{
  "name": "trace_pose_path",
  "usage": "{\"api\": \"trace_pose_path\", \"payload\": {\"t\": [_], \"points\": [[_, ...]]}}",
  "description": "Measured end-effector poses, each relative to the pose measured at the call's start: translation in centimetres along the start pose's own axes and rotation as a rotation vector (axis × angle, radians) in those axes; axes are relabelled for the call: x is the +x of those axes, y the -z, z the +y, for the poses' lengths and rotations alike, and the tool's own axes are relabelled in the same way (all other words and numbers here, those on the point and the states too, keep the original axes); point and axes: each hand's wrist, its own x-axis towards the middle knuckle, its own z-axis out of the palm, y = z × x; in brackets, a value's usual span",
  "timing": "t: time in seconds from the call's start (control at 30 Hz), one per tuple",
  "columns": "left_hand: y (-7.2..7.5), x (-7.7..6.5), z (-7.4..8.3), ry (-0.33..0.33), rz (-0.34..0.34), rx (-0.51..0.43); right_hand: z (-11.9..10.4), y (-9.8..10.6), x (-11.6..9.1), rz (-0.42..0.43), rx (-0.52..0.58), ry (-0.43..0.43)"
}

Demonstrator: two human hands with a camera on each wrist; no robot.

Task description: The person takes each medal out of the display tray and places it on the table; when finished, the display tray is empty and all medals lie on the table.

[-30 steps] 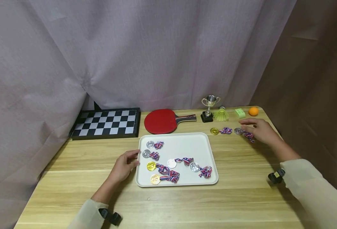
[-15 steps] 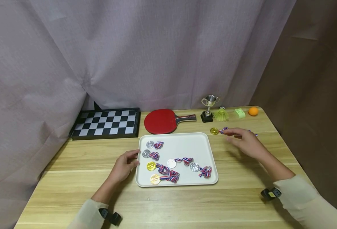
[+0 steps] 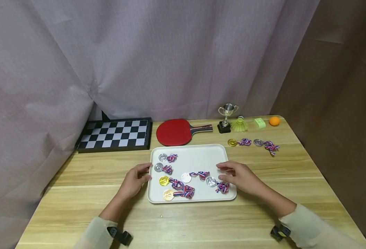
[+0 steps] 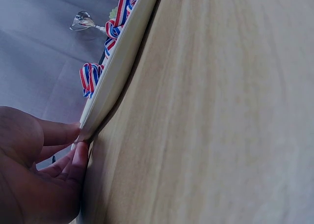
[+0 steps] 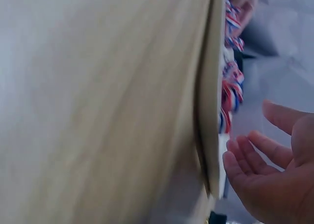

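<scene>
Set on the wooden table [image 3: 183, 226], the tray [image 3: 198, 157] of medals [image 3: 186, 177] is touched at its left rim by the left hand [image 3: 134, 183], thumb and fingers parted. The right hand [image 3: 243, 178], loosely spread and empty, is held over the right edge; its palm is shown only by the right wrist view.

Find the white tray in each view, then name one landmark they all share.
Head: white tray, below centre, slightly right.
Left wrist: its edge slants from top centre down leftward.
Right wrist: its edge stands nearly upright, right of centre.
Shared landmark: the striped ribbons on it.
</scene>
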Motion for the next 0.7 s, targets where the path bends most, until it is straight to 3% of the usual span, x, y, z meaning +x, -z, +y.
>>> {"api": "trace_pose_path", "payload": {"t": [0.23, 0.7], "points": [[0.0, 0.0, -0.1, 0.001, 0.003, -0.003, 0.1, -2.1, 0.6, -0.009, -0.119, 0.035], [-0.1, 0.2, -0.3, -0.002, -0.002, -0.019, -0.1, -3.2, 0.7, 0.023, -0.218, 0.036]]}}
